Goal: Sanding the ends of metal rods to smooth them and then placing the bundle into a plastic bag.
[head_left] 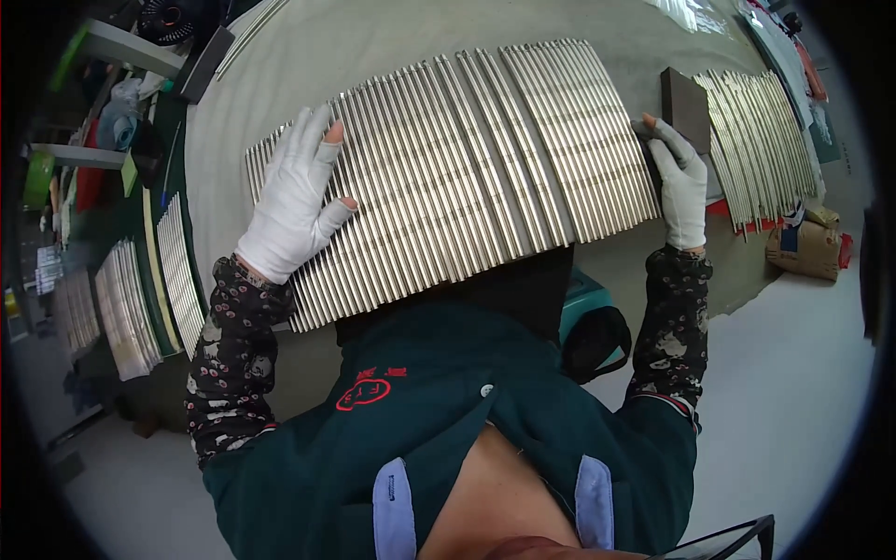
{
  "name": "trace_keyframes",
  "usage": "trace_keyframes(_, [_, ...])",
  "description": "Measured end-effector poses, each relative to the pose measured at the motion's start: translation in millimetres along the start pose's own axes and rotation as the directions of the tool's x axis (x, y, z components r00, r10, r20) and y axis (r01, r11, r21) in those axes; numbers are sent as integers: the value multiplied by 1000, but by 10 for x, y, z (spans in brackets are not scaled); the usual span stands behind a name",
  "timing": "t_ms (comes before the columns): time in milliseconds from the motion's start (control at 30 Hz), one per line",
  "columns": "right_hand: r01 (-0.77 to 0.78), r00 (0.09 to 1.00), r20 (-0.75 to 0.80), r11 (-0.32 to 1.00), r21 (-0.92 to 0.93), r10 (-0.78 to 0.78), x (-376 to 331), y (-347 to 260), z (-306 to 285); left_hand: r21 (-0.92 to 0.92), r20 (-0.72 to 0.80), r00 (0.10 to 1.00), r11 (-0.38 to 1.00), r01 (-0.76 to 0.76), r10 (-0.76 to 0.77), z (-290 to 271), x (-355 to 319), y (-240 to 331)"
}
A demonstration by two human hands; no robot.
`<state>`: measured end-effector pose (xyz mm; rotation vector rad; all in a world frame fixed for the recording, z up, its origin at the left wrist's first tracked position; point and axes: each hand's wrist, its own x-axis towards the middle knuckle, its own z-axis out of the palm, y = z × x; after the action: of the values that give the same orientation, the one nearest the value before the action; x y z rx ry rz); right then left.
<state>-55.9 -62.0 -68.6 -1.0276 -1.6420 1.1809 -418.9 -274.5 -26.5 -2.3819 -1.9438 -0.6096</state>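
A wide row of slim silver metal rods (420, 177) lies side by side across the table in front of me, with narrow gaps between some toward the right. My left hand (291, 201), in a white glove with bare fingertips, rests flat on the left part of the row, fingers spread and holding nothing. At the row's right end, my right hand (681, 182), gloved likewise, has its fingers bent around a dark narrow block (651, 161) beside the last rod. Much of that block is hidden by the hand.
Another dark block (686, 110) stands right of the row, beside a second batch of rods (756, 140). A brown package (805, 247) sits at the far right. Further rods (126, 308) lie at the left, and a dark block (205, 65) is at the table's back left.
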Motion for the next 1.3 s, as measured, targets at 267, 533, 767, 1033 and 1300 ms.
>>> trace_keyframes(267, [1,1000,4,999,-37,-1,-37,-96,74,-429,389,786,849,-307,481,-158,-277,676])
trace_keyframes(533, [-44,999,10,994,-97,45,-270,-286,283,-28,-43,989,989,143,-144,-530,-854,-371])
trace_keyframes(767, [-73,997,6,987,-145,74,-262,-276,328,129,187,971,984,125,-148,-373,-1041,-411])
trace_keyframes(1033, [-49,999,-3,980,-191,50,-299,-222,387,120,274,961,993,-17,-17,-409,-846,-243])
trace_keyframes(1300, [9,1000,31,966,-258,-1,-425,-275,393,35,341,914,968,-247,220,-291,-677,-264])
